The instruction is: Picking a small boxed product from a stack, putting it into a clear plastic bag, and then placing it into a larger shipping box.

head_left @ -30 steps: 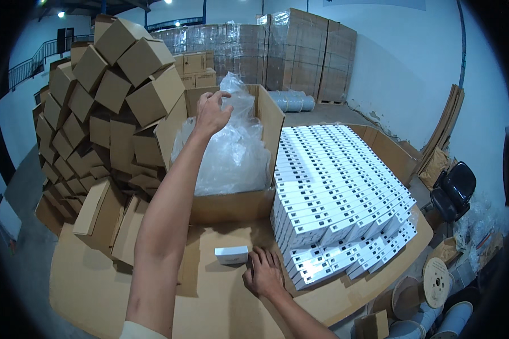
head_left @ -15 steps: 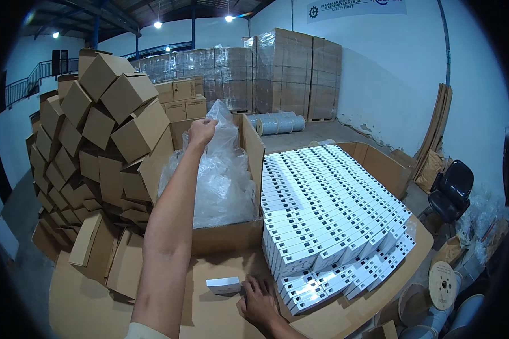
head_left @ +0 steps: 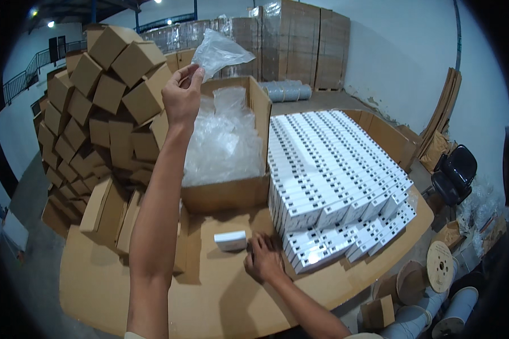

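My left hand (head_left: pixel 182 93) is raised above the carton's left side, pinching a clear plastic bag (head_left: pixel 220 52) that spreads out from the fingertips to the right. Below it, an open cardboard carton (head_left: pixel 226 195) is filled with crumpled clear plastic bags (head_left: pixel 223 138). My right hand (head_left: pixel 264 257) rests low on the cardboard-covered table (head_left: pixel 209 305), its fingers bent and thumb apart. A small white box (head_left: pixel 230 241) stands just left of those fingers, close to their tips. To the right of this hand rise stacked rows of similar slim white boxes (head_left: pixel 333 169) with small dark marks on their ends.
Brown cardboard boxes (head_left: pixel 110 90) are heaped high at the left. An opened brown box (head_left: pixel 104 212) sits at the table's left side. Cable reels (head_left: pixel 440 266) and a black chair (head_left: pixel 455 175) stand at the right. Wrapped pallets (head_left: pixel 300 48) line the back.
My left hand has lifted the plastic bag out of the carton, up and to the left. My right hand stays beside the small white box. The whole view has tilted downward.
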Available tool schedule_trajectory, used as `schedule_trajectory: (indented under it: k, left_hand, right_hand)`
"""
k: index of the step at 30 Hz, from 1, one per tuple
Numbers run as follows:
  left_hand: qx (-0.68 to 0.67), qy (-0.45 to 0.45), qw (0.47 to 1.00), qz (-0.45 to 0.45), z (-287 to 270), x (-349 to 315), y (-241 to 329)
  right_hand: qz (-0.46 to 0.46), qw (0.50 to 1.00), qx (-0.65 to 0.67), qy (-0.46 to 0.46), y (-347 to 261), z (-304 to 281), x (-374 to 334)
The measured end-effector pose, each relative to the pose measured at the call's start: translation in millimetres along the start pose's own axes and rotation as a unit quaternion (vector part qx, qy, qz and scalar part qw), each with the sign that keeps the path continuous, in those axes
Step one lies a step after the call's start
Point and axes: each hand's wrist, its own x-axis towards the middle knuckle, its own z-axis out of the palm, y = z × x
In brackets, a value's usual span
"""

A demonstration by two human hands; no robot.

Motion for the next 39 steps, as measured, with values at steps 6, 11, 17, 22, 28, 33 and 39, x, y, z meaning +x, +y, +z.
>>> schedule_trajectory:
  k: [6,11,17,22,28,33,39]
  left_hand:
    - [-0.051,-0.026,0.993,-0.102,-47.5,-144.8,66.5]
    - [-0.003,-0.065,0.981,-0.181,-92.7,-266.7,86.2]
    - [-0.107,0.012,0.917,-0.383,-134.3,-392.9,67.6]
    - [-0.107,0.052,0.865,-0.488,-149.1,-436.2,56.7]
    - [-0.096,0.036,0.861,-0.497,-154.4,-447.4,53.0]
    - [-0.046,-0.006,0.888,-0.457,-174.2,-451.3,48.7]
    - [-0.039,0.037,0.892,-0.45,-173.6,-440.5,50.3]
  right_hand:
    - [-0.008,0.997,0.069,0.034,9.9,2.8,-2.8]
    - [-0.046,0.995,0.055,0.07,3.8,-5.6,-12.4]
    - [0.009,0.977,0.189,-0.094,-20.2,-40.2,-28.8]
    - [0.031,0.83,0.523,-0.19,-12.6,-52.5,-38.2]
    - [0.105,0.803,0.561,-0.175,-14.2,-27.0,-32.3]
    - [0.144,0.806,0.563,-0.113,-8.8,-23.3,-30.0]
    - [0.173,0.786,0.567,-0.178,-4.6,-27.0,-29.4]
